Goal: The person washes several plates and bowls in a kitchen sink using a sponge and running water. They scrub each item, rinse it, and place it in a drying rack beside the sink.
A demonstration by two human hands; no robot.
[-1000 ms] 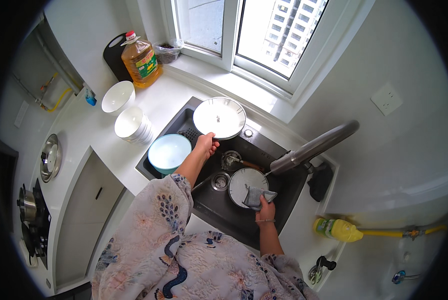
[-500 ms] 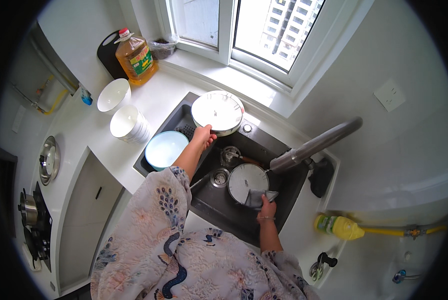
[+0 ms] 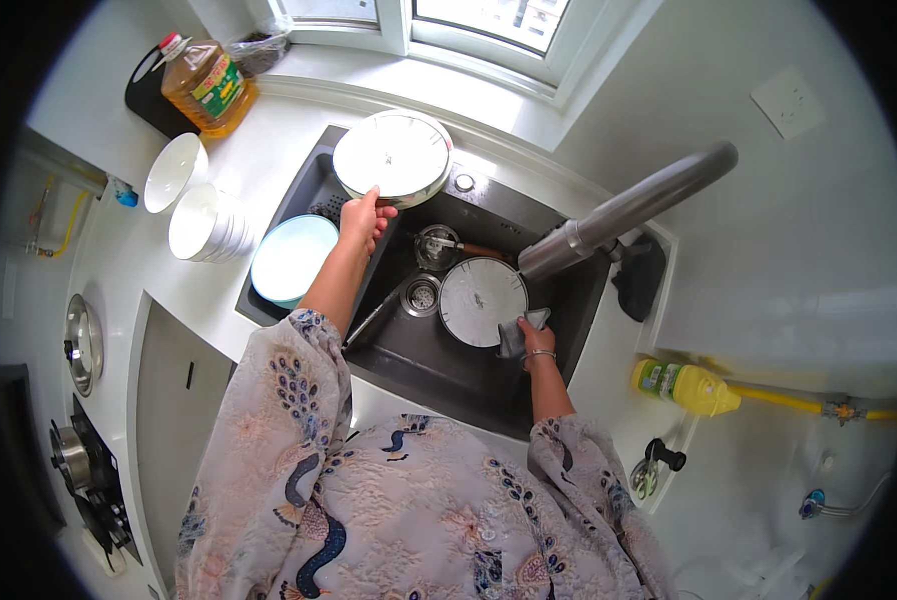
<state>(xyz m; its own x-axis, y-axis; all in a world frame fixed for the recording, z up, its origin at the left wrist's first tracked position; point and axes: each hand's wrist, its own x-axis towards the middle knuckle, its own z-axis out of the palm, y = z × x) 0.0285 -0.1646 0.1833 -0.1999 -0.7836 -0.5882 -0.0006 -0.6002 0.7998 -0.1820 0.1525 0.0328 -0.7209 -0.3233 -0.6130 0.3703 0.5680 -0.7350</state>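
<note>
My left hand reaches to the far side of the sink, its thumb and fingers closed on the near rim of the top white plate in a stack. This stack rests over the sink's far left part. Down in the sink's main basin lies another white plate with thin dark lines on it. My right hand is closed on a grey cloth, which touches that plate's lower right rim. A light blue bowl sits in the smaller left basin, beside my left forearm.
A thick grey faucet reaches over the dark sink from the right. Near the drain lies a brown-handled utensil. Stacked white bowls and an oil jug stand left; a yellow bottle lies right.
The view has shifted, so the sink and counter appear higher and farther left. My right hand and the cloth have slid toward the plate's right rim. My left hand keeps its hold.
</note>
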